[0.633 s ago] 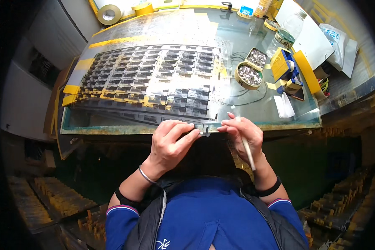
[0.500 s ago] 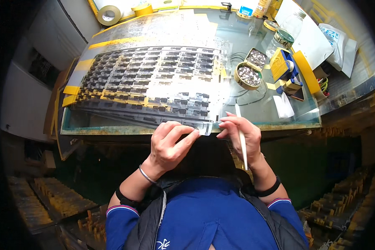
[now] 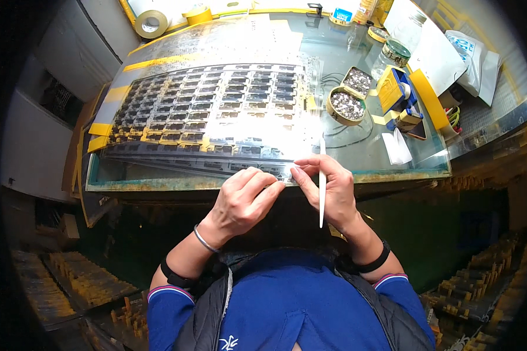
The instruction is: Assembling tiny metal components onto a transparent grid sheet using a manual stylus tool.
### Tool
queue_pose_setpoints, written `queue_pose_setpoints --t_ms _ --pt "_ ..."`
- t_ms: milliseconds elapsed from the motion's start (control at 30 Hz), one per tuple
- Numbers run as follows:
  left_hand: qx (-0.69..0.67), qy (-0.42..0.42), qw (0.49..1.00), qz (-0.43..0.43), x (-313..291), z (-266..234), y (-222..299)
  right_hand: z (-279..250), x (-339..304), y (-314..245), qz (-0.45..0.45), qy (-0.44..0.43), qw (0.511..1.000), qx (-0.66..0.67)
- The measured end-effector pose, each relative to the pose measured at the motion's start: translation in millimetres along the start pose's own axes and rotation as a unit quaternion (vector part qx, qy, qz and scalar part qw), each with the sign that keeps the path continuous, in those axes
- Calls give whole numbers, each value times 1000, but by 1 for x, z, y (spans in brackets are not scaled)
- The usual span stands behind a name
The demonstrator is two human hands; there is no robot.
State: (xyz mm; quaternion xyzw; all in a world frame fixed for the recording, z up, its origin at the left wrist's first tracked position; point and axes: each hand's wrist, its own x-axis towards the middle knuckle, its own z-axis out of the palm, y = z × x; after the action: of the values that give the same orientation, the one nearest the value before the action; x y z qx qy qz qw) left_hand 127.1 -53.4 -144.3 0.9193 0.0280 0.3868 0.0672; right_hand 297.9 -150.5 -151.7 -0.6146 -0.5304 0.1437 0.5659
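On the glass table lies a stack of clear film sheets [image 3: 199, 111], printed with rows of dark rectangular shapes. At its near right corner, my left hand [image 3: 243, 196] is closed, thumb and forefinger pinching the edge of a film. Close beside it, my right hand [image 3: 331, 190] has its thumb and forefinger at the same corner. A slim white pen-shaped tool [image 3: 322, 202] stands nearly upright between the right hand's fingers. Glare washes out the film near the fingertips, so whether the right fingertips touch it is hard to tell.
Right of the films are two round tins [image 3: 346, 105] of mottled bits, a yellow-and-blue tape dispenser [image 3: 395, 93], a folded white paper [image 3: 397, 147] and a glass jar [image 3: 397, 52]. Tape rolls [image 3: 151, 24] sit at the far left. The table's near edge [image 3: 380, 175] runs just past my hands.
My right hand has moved left with the white tool, bringing its fingertips to the film corner beside my left hand. The left hand has shifted only slightly and still pinches.
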Motion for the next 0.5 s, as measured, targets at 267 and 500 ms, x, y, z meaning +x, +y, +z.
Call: queue_pose_setpoints --t_ms 267,500 --pt "-9 -83 996 -31 13 -5 -1 -3 0 0 -41 -12 999 -26" --pt "-22 -201 978 -45 30 -9 -10 -2 0 1 -63 -4 996 -61"
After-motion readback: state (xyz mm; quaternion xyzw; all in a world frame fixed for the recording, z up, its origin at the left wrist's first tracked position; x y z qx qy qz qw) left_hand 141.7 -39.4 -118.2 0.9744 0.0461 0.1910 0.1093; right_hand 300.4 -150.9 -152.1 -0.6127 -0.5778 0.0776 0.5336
